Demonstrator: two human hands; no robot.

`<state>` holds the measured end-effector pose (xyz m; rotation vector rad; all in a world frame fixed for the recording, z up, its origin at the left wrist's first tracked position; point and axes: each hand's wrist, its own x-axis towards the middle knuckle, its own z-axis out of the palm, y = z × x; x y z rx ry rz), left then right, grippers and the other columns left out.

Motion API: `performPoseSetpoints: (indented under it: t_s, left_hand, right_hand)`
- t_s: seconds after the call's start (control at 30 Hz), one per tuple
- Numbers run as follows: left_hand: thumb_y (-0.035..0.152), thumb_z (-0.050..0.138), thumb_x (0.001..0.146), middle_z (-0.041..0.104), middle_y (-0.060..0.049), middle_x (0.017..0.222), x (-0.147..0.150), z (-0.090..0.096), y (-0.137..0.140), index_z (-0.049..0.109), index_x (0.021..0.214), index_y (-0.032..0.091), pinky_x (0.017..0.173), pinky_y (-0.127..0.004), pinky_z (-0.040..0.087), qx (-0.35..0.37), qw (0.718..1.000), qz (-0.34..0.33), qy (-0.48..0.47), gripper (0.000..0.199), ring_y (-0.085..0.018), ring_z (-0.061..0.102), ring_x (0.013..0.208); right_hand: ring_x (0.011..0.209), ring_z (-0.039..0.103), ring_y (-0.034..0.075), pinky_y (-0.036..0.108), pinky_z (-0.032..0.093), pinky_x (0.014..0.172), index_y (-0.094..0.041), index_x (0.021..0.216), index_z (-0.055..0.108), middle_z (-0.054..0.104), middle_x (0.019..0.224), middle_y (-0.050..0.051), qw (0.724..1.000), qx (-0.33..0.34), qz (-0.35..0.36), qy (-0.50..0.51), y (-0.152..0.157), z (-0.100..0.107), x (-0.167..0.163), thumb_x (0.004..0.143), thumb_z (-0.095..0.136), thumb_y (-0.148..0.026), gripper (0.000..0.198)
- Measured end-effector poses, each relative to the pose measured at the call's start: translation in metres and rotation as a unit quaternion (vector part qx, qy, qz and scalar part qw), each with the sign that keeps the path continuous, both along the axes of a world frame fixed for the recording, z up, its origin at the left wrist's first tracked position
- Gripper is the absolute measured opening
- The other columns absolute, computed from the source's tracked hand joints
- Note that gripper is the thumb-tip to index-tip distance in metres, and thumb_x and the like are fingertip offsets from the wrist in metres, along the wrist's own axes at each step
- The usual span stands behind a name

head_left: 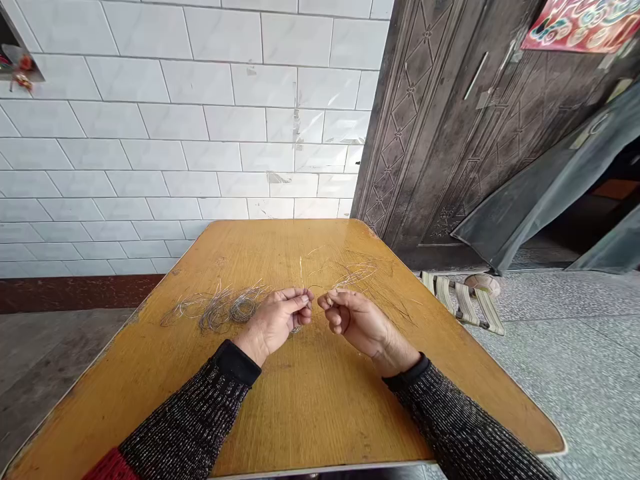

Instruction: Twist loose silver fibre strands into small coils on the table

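My left hand (pixel 277 317) is closed in a pinch above the middle of the table, thumb against forefinger, with a thin wire at its fingertips. Facing it across a small gap, my right hand (pixel 357 320) also pinches thin wire, its other fingers curled in. Just left of my left hand lies a round coil of wire (pixel 244 307). Beside that is a looser bundle of wire (pixel 215 312). Beyond my right hand, pale loose wires (pixel 356 273) and darker strands spread over the tabletop. Where each strand ends within my fingers is hidden.
The wooden table (pixel 310 407) reaches to a white tiled wall (pixel 225 127). A dark carved door (pixel 425 133) stands to the right, with a grey curtain (pixel 545 180) beside it. A striped folding stool (pixel 465 303) is on the floor past the table's right edge.
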<state>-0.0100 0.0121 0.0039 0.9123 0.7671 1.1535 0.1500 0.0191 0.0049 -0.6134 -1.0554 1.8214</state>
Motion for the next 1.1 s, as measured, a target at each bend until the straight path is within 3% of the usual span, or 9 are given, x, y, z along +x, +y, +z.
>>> performPoseSetpoints:
  t_s: [0.17,0.3,0.43,0.53,0.6,0.7,0.77,0.97,1.1]
  left_hand:
    - [0.021,0.071,0.064,0.057,0.000,0.061,0.000,0.004,-0.002,0.067,0.076,0.011,0.055,-0.022,0.041,0.009,0.999,0.039,0.013,0.016,-0.008,0.051,0.054]
    - [0.026,0.070,0.066,0.058,-0.001,0.063,0.001,0.002,-0.004,0.068,0.079,0.012,0.056,-0.023,0.040,0.030,0.997,0.021,0.075,0.020,-0.009,0.051,0.057]
    - [0.028,0.066,0.070,0.057,-0.001,0.062,0.004,0.004,-0.008,0.069,0.080,0.013,0.056,-0.022,0.038,0.049,0.987,-0.009,0.156,0.019,-0.009,0.050,0.058]
    - [0.028,0.065,0.070,0.058,-0.002,0.064,0.005,0.005,-0.010,0.069,0.080,0.013,0.059,-0.023,0.041,0.059,0.985,-0.005,0.160,0.018,-0.010,0.052,0.060]
    - [0.029,0.066,0.070,0.062,-0.004,0.074,0.005,0.004,-0.010,0.068,0.083,0.014,0.061,-0.024,0.043,0.051,0.988,0.004,0.143,0.019,-0.011,0.055,0.065]
    - [0.031,0.066,0.070,0.064,-0.007,0.087,0.004,0.003,-0.009,0.067,0.086,0.016,0.058,-0.025,0.044,0.035,0.991,0.004,0.128,0.022,-0.013,0.059,0.069]
    - [0.032,0.067,0.070,0.064,-0.007,0.086,0.003,0.002,-0.009,0.066,0.086,0.016,0.057,-0.024,0.044,0.037,0.992,0.003,0.122,0.023,-0.013,0.059,0.068]
    - [0.029,0.071,0.067,0.063,-0.005,0.084,0.009,0.007,-0.015,0.066,0.085,0.015,0.059,-0.023,0.044,0.024,0.995,-0.018,0.095,0.024,-0.013,0.058,0.072]
    - [0.028,0.072,0.065,0.063,-0.004,0.081,0.013,0.006,-0.018,0.066,0.078,0.014,0.057,-0.022,0.042,0.007,0.997,-0.048,0.066,0.020,-0.012,0.057,0.070]
  right_hand:
    - [0.050,0.049,0.005,0.016,0.036,0.038,-0.016,0.074,0.061,0.058,0.077,0.000,0.999,0.043,-0.014,-0.014,-0.001,0.002,0.001,0.070,0.065,-0.040,0.025]
    - [0.049,0.049,0.005,0.016,0.036,0.040,-0.019,0.087,0.061,0.058,0.075,-0.001,0.992,0.087,-0.059,-0.068,-0.002,0.004,0.002,0.070,0.064,-0.042,0.029]
    - [0.045,0.042,0.005,0.017,0.031,0.039,-0.019,0.086,0.061,0.055,0.061,-0.004,0.957,0.189,-0.126,-0.181,-0.002,0.006,0.001,0.071,0.063,-0.033,0.021]
    - [0.047,0.043,0.007,0.018,0.033,0.042,-0.017,0.073,0.062,0.052,0.055,-0.003,0.920,0.258,-0.153,-0.253,-0.003,0.006,0.000,0.074,0.058,-0.028,0.011]
    - [0.047,0.043,0.007,0.019,0.033,0.042,-0.017,0.075,0.063,0.051,0.055,-0.003,0.904,0.281,-0.171,-0.274,-0.004,0.005,0.000,0.075,0.055,-0.026,0.011]
    - [0.042,0.041,0.007,0.020,0.032,0.041,-0.018,0.082,0.062,0.049,0.050,-0.005,0.897,0.284,-0.171,-0.291,-0.004,0.003,0.000,0.077,0.053,-0.027,0.014]
    - [0.039,0.040,0.007,0.020,0.032,0.040,-0.018,0.077,0.061,0.048,0.047,-0.006,0.891,0.282,-0.175,-0.309,-0.004,0.002,0.000,0.077,0.052,-0.027,0.013]
    - [0.040,0.041,0.007,0.020,0.032,0.042,-0.019,0.071,0.057,0.049,0.047,-0.005,0.845,0.276,-0.280,-0.362,-0.001,0.000,0.001,0.076,0.050,-0.025,0.010]
    - [0.044,0.045,0.009,0.022,0.035,0.045,-0.018,0.074,0.056,0.052,0.051,-0.003,0.851,0.266,-0.292,-0.347,-0.002,-0.001,0.000,0.076,0.049,-0.025,0.009]
